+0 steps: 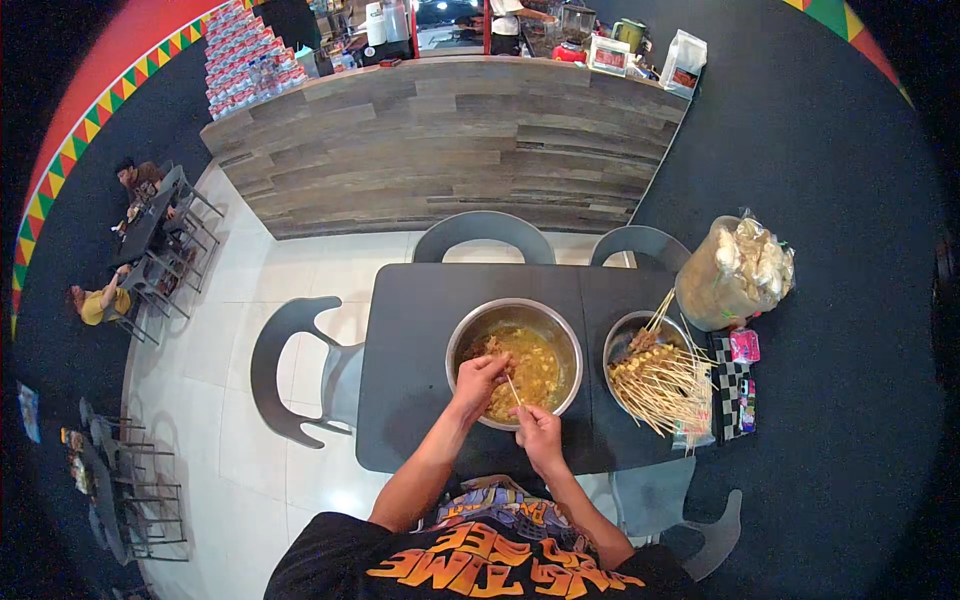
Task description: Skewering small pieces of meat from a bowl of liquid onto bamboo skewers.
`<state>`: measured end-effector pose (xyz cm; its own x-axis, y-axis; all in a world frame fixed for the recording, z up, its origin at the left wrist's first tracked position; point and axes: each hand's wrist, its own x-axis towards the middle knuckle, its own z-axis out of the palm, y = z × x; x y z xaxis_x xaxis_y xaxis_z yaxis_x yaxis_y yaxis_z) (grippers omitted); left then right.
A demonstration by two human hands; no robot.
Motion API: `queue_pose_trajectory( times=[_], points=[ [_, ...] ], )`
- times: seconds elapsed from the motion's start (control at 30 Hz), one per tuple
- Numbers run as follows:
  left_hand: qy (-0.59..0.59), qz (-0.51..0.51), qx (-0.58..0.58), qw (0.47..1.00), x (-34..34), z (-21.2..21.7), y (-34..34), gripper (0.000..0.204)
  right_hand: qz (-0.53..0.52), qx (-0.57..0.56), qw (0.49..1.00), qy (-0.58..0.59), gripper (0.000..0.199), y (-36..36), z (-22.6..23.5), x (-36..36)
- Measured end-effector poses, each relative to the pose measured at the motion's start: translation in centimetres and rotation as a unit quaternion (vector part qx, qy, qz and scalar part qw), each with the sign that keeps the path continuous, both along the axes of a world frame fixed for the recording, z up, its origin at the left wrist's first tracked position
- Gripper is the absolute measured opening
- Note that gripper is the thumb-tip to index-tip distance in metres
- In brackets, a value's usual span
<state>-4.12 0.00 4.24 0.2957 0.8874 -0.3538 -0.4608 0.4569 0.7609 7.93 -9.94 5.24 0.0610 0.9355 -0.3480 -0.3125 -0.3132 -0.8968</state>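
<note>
- Two bare hands work over a large metal bowl point(571, 341) on a dark table point(410, 350).
- Right hand point(540, 435): fingers closed round the lower end of a thin wooden stick point(514, 390), near the bowl's front rim.
- Left hand point(480, 382): over the bowl, fingertips bunched at the stick's upper end; cannot tell whether they grip a piece of food.
- Stick position: above the bowl, tilted, its upper end toward the left hand.
- Bowl contents: yellow, wet mixture point(540, 368) with small pieces in it.
- Smaller metal bowl point(608, 347): to the right, bearing many skewers point(668, 398), some with food on their ends.
- Clear plastic bag point(712, 285): filled, behind the smaller bowl.
</note>
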Motion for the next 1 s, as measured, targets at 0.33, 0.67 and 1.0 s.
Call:
queue_pose_trajectory(
  times=[0.33,0.67,1.0],
  points=[
    [-0.037,-0.026,-0.002,0.999,-2.2,-0.7,-0.5,0.022,-0.018,-0.010,0.994,0.104,0.022,0.5,0.9,-2.7],
    [-0.052,-0.002,-0.011,0.999,-2.2,0.5,-0.5,0.016,-0.009,-0.081,0.955,0.285,0.020,1.1,1.0,-2.5],
    [0.006,0.055,0.010,0.998,2.4,0.5,-0.8,0.019,-0.020,0.073,0.994,-0.077,0.021,1.4,-1.5,1.5]
  ],
)
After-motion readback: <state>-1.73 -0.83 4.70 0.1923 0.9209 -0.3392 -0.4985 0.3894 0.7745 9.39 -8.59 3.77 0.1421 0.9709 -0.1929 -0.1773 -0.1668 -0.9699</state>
